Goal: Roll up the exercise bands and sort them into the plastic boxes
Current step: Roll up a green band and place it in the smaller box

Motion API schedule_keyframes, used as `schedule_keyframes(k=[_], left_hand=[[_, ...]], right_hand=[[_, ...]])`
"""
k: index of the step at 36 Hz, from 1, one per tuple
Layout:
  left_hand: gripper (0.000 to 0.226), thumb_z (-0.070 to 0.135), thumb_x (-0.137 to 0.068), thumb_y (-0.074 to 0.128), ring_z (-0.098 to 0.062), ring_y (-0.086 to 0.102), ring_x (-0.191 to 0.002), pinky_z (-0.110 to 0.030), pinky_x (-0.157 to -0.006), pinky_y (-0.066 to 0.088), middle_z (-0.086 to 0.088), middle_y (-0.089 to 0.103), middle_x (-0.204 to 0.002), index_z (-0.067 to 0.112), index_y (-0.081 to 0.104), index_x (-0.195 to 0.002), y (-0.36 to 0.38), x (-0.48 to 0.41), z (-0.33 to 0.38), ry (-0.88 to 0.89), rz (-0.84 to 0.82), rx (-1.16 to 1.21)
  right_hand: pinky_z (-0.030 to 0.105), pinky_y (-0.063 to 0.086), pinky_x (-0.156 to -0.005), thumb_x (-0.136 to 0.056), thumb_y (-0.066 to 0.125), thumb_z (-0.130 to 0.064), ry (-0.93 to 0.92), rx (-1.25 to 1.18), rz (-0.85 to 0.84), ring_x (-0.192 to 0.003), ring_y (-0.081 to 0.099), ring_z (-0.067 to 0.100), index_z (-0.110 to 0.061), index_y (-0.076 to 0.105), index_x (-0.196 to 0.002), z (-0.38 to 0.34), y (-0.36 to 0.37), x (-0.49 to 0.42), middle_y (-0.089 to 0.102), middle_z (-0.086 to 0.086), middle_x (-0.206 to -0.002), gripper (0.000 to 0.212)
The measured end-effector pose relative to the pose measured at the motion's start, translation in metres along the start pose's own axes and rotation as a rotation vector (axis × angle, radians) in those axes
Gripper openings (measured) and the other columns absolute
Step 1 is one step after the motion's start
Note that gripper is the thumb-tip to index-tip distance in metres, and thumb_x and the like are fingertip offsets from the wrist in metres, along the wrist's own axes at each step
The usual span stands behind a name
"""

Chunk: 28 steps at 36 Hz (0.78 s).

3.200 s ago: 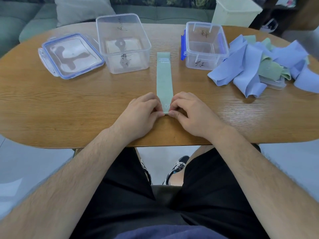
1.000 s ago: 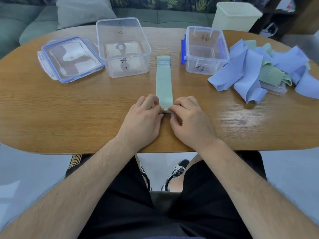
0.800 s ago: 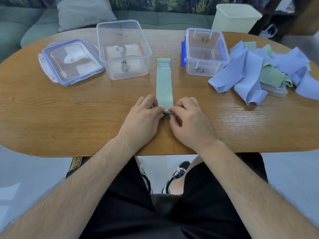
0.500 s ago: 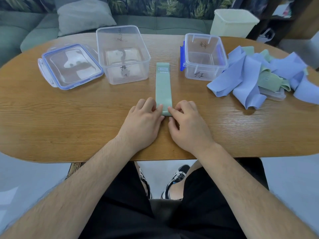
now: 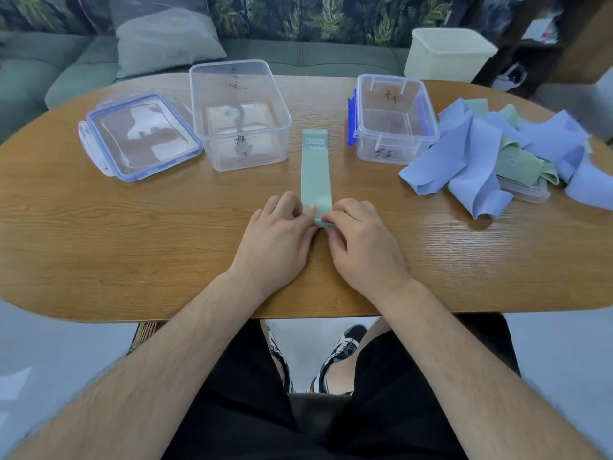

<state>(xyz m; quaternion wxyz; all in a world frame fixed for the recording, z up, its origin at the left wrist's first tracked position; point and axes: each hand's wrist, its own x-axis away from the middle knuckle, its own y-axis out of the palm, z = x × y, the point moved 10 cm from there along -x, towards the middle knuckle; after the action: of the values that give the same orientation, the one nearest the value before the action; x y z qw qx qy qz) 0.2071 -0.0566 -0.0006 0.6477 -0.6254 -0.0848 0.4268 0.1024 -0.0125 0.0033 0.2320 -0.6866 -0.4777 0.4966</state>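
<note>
A pale green exercise band (image 5: 316,167) lies flat on the wooden table (image 5: 132,234), running away from me between two clear plastic boxes. Its near end is curled into a small roll. My left hand (image 5: 277,239) and my right hand (image 5: 363,244) pinch that roll from either side with fingertips and thumbs. The larger clear box (image 5: 238,114) stands to the band's left, the smaller box with blue clips (image 5: 393,117) to its right. A heap of blue and green bands (image 5: 497,154) lies at the right.
A clear lid with a blue rim (image 5: 139,136) lies left of the larger box. Another lid sits partly under the band heap. A cream bin (image 5: 447,56) and a green sofa with a cushion stand behind the table. My knees are below the near edge.
The band's near end has been rolled a little farther away from me, so the flat part is shorter. Both hands moved forward with the roll. The camera tilted up slightly.
</note>
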Motion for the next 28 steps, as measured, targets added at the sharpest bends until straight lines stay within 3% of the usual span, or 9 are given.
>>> schedule_keyframes(k=[6, 13, 17, 22, 28], left_hand=[[0.008, 0.014, -0.092, 0.066, -0.028, 0.061, -0.089, -0.044, -0.071, 0.052, -0.006, 0.061, -0.098, 0.010, 0.068, -0.099, -0.004, -0.004, -0.002, -0.037, 0.066, 0.101], [0.017, 0.019, -0.095, 0.058, -0.029, 0.059, -0.079, -0.039, -0.067, 0.047, -0.005, 0.059, -0.085, 0.012, 0.074, -0.099, -0.004, -0.006, -0.002, -0.053, 0.093, 0.051], [0.019, 0.016, -0.094, 0.058, -0.031, 0.061, -0.081, -0.041, -0.068, 0.051, -0.007, 0.060, -0.088, 0.009, 0.073, -0.103, -0.005, -0.007, -0.001, -0.039, 0.064, 0.093], [0.012, 0.003, -0.091, 0.064, -0.032, 0.064, -0.078, -0.041, -0.070, 0.050, -0.012, 0.061, -0.092, 0.002, 0.072, -0.101, -0.004, -0.009, 0.001, -0.048, 0.044, 0.190], [0.017, 0.006, -0.094, 0.064, -0.029, 0.066, -0.086, -0.040, -0.072, 0.055, -0.010, 0.062, -0.096, 0.004, 0.073, -0.108, -0.005, -0.008, -0.004, -0.077, 0.052, 0.242]], right_hand=[[0.039, 0.055, -0.068, -0.099, 0.057, -0.017, 0.006, 0.021, 0.030, -0.095, 0.051, 0.021, -0.008, 0.071, -0.104, 0.002, 0.000, -0.004, 0.057, 0.000, -0.104, 0.018], [0.027, 0.042, -0.055, -0.097, 0.059, -0.018, 0.024, 0.076, 0.020, -0.097, 0.052, 0.020, -0.010, 0.072, -0.106, 0.006, 0.002, -0.008, 0.054, 0.001, -0.102, 0.017], [0.027, 0.044, -0.057, -0.098, 0.058, -0.017, 0.013, 0.072, 0.001, -0.096, 0.052, 0.019, -0.008, 0.072, -0.109, 0.007, 0.002, -0.011, 0.052, 0.002, -0.101, 0.020], [0.039, 0.055, -0.065, -0.097, 0.058, -0.014, 0.017, 0.032, 0.017, -0.095, 0.056, 0.022, -0.007, 0.071, -0.110, 0.008, 0.001, -0.011, 0.055, 0.005, -0.099, 0.020], [0.040, 0.056, -0.071, -0.095, 0.060, -0.012, 0.043, -0.031, 0.049, -0.097, 0.060, 0.021, -0.011, 0.070, -0.106, 0.010, -0.003, -0.010, 0.061, 0.002, -0.101, 0.014]])
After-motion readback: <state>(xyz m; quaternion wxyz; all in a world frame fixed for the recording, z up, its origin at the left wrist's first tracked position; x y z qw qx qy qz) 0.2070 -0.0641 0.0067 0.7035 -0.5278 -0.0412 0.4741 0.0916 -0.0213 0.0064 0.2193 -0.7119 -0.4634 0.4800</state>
